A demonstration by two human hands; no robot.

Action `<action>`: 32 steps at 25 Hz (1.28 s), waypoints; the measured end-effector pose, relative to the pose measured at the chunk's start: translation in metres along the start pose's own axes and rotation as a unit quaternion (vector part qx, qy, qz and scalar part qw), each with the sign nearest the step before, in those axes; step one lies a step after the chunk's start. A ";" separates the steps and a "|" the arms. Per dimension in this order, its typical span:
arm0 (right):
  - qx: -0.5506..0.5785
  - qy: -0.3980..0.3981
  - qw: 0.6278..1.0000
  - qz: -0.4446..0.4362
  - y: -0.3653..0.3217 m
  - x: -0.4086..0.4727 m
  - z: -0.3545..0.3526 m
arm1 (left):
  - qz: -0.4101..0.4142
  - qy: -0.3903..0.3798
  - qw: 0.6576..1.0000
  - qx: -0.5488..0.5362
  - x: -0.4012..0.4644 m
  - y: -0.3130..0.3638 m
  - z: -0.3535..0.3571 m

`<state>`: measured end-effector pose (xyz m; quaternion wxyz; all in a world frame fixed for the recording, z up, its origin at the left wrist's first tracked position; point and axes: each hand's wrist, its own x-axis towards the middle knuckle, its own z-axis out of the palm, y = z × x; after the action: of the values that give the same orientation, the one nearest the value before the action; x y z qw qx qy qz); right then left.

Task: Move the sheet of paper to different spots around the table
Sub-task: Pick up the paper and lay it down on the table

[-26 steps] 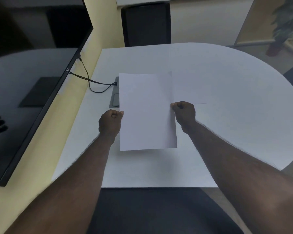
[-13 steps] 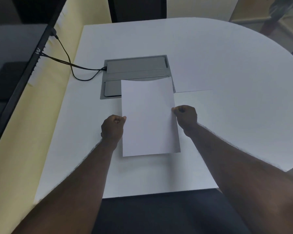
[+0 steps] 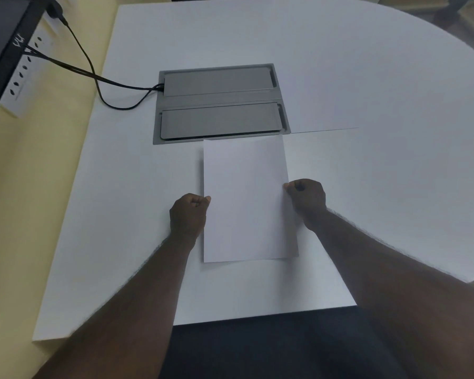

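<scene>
The left hand (image 3: 188,214) and right hand (image 3: 307,199) (both curled into fists) pinch the side edges of the sheet of paper (image 3: 246,201), near the table's (image 3: 367,187) front edge, its far end just reaching the grey cable hatch (image 3: 219,103).

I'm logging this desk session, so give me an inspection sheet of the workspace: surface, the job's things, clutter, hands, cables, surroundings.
Surface: white table, rounded on the right, with a grey cable hatch set into it.
Job's things: sheet of paper, plain white, its far edge at the hatch's near rim.
Clutter: nothing seen.
Hands: left hand pinches the sheet's left edge; right hand pinches its right edge.
Cables: black cables run from the monitor into the hatch.
Surroundings: yellow wall on the left; white label below the monitor.
</scene>
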<state>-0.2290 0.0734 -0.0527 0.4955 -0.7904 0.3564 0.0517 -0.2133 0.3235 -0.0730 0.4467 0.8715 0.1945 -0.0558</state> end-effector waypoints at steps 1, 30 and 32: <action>-0.006 0.001 1.000 0.001 0.003 0.001 0.000 | -0.002 -0.001 1.000 0.000 -0.001 -0.001 0.003; -0.106 0.045 0.993 0.002 0.031 0.011 0.023 | 0.010 0.044 0.997 0.061 -0.011 -0.022 0.006; -0.097 0.046 0.994 -0.002 0.033 0.011 0.023 | 0.011 0.037 0.997 0.064 -0.010 -0.023 0.005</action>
<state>-0.2346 0.0788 -0.0935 0.3996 -0.8370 0.3705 0.0492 -0.2312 0.3281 -0.0905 0.3829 0.9018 0.1979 -0.0307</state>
